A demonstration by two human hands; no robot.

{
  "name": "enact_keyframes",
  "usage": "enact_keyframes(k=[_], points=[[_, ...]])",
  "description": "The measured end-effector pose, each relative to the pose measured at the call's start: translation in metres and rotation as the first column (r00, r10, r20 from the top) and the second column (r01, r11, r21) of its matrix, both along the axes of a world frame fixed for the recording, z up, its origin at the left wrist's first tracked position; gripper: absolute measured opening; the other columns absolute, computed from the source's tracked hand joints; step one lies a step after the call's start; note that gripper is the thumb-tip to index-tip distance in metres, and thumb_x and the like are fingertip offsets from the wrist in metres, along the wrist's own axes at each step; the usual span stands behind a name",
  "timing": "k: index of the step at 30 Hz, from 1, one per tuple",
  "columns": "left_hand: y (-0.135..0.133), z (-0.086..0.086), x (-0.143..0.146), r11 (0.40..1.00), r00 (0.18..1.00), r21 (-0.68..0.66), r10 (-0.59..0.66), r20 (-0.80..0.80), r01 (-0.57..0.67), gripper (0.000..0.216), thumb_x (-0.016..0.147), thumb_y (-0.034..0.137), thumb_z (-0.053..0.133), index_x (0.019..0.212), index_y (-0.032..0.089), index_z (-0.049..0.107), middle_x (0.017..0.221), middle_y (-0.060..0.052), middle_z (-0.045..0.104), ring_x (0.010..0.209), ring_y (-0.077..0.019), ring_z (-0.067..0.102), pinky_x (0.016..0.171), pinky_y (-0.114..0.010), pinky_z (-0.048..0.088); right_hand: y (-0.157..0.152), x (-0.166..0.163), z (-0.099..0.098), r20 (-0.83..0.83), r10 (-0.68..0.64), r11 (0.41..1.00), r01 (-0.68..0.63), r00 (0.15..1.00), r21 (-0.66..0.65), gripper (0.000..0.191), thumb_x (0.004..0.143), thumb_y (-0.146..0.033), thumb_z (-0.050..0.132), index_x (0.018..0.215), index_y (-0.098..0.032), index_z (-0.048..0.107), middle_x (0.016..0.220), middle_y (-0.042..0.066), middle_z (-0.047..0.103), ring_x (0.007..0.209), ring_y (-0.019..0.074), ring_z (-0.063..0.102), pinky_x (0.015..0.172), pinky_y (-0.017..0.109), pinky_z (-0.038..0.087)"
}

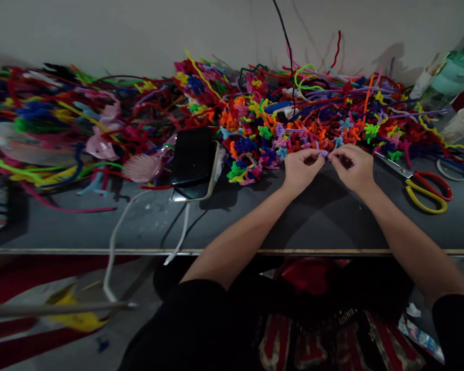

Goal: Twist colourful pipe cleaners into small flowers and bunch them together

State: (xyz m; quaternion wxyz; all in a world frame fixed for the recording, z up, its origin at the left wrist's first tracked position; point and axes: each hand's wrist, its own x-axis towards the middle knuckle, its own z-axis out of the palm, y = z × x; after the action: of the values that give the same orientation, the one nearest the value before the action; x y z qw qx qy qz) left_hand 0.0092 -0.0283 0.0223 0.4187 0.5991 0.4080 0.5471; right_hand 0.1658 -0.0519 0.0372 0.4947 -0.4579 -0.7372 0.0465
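Note:
Between my two hands, just above the table's middle, is a small purple pipe cleaner piece (324, 153). My left hand (303, 167) pinches it from the left with thumb and forefinger. From the right, my right hand (351, 165) closes on its other side, fingertips nearly touching those of the left. The piece is mostly covered by the fingers, so its exact shape cannot be made out. Right behind the hands lies a heap of small pipe cleaner flowers (282, 139) in many colours.
Scissors (425, 188) with red and yellow handles lie to the right. A phone (191, 159), a pink hairbrush (143, 166) and a white cable (118, 232) are on the left. Loose pipe cleaners (150, 111) pile along the wall. A paper cup (462, 126) stands far right.

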Motion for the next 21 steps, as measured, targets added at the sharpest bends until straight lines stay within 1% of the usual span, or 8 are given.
enact_keyframes(k=[4, 8, 10, 12, 14, 17, 19, 21], points=[[-0.003, 0.001, 0.000, 0.998, 0.995, 0.048, 0.041, -0.089, -0.037, 0.010, 0.079, 0.020, 0.068, 0.081, 0.016, 0.078, 0.077, -0.003, 0.076, 0.067, -0.0122, 0.068, 0.066, -0.023, 0.053, -0.002, -0.002, 0.001, 0.004, -0.039, 0.999, 0.039, 0.999, -0.011, 0.018, 0.090, -0.032, 0.059, 0.082, -0.021, 0.071, 0.080, 0.003, 0.071, 0.060, 0.0125, 0.057, 0.057, 0.027, 0.046], [-0.005, 0.000, -0.001, 0.997, 0.993, 0.067, 0.044, -0.107, -0.037, 0.011, 0.080, 0.022, 0.068, 0.082, 0.016, 0.078, 0.077, -0.004, 0.076, 0.067, -0.0131, 0.068, 0.065, -0.024, 0.053, 0.001, -0.001, -0.001, -0.048, -0.009, 0.997, 0.005, 0.999, -0.072, 0.022, 0.089, -0.036, 0.059, 0.078, -0.020, 0.069, 0.075, 0.002, 0.068, 0.061, 0.0121, 0.056, 0.058, 0.027, 0.045], [-0.004, -0.001, -0.001, 0.997, 0.994, 0.075, 0.040, -0.103, -0.033, 0.012, 0.080, 0.023, 0.068, 0.081, 0.016, 0.078, 0.076, -0.005, 0.076, 0.067, -0.0137, 0.068, 0.065, -0.025, 0.054, 0.005, 0.001, -0.004, -0.119, 0.030, 0.989, -0.047, 0.992, -0.141, 0.028, 0.088, -0.043, 0.061, 0.077, -0.019, 0.068, 0.074, 0.002, 0.067, 0.062, 0.0118, 0.055, 0.058, 0.026, 0.045], [-0.004, -0.003, -0.001, 0.996, 0.995, 0.082, 0.030, -0.093, -0.022, 0.012, 0.080, 0.024, 0.068, 0.081, 0.016, 0.078, 0.076, -0.005, 0.076, 0.066, -0.0140, 0.068, 0.065, -0.026, 0.054, 0.010, 0.003, -0.008, -0.239, 0.098, 0.958, -0.156, 0.966, -0.239, 0.035, 0.084, -0.052, 0.064, 0.077, -0.018, 0.067, 0.070, 0.001, 0.063, 0.059, 0.0106, 0.053, 0.055, 0.025, 0.043], [-0.002, -0.005, -0.001, 0.998, 0.997, 0.070, 0.011, -0.078, -0.005, 0.014, 0.079, 0.026, 0.069, 0.081, 0.016, 0.077, 0.075, -0.004, 0.075, 0.065, -0.0134, 0.067, 0.064, -0.025, 0.053, 0.014, 0.006, -0.010, -0.392, 0.158, 0.884, -0.306, 0.906, -0.352, 0.041, 0.080, -0.059, 0.068, 0.078, -0.018, 0.065, 0.061, -0.002, 0.056, 0.051, 0.0080, 0.046, 0.048, 0.023, 0.037], [0.000, -0.007, -0.001, 0.999, 0.998, 0.024, -0.041, -0.044, 0.042, 0.016, 0.078, 0.030, 0.071, 0.082, 0.015, 0.077, 0.071, -0.004, 0.074, 0.062, -0.0119, 0.064, 0.062, -0.024, 0.052, 0.015, 0.009, -0.010, -0.582, 0.170, 0.719, -0.503, 0.796, -0.479, 0.044, 0.076, -0.061, 0.072, 0.080, -0.018, 0.063, 0.049, -0.009, 0.042, 0.039, 0.0045, 0.033, 0.039, 0.021, 0.026], [0.001, -0.008, -0.001, 0.997, 0.996, 0.004, -0.083, -0.019, 0.083, 0.018, 0.077, 0.031, 0.072, 0.082, 0.015, 0.076, 0.070, -0.003, 0.072, 0.061, -0.0113, 0.063, 0.062, -0.023, 0.052, 0.015, 0.010, -0.008, -0.650, 0.162, 0.623, -0.588, 0.742, -0.517, 0.043, 0.075, -0.058, 0.074, 0.078, -0.018, 0.061, 0.047, -0.009, 0.039, 0.037, 0.0038, 0.029, 0.036, 0.020, 0.022], [0.002, -0.008, -0.001, 0.993, 0.993, -0.011, -0.115, -0.006, 0.115, 0.017, 0.076, 0.031, 0.072, 0.082, 0.014, 0.075, 0.069, -0.002, 0.071, 0.061, -0.0109, 0.062, 0.063, -0.023, 0.052, 0.016, 0.012, -0.008, -0.671, 0.163, 0.575, -0.622, 0.724, -0.531, 0.041, 0.074, -0.056, 0.075, 0.075, -0.018, 0.059, 0.047, -0.009, 0.040, 0.036, 0.0035, 0.028, 0.035, 0.019, 0.020]])
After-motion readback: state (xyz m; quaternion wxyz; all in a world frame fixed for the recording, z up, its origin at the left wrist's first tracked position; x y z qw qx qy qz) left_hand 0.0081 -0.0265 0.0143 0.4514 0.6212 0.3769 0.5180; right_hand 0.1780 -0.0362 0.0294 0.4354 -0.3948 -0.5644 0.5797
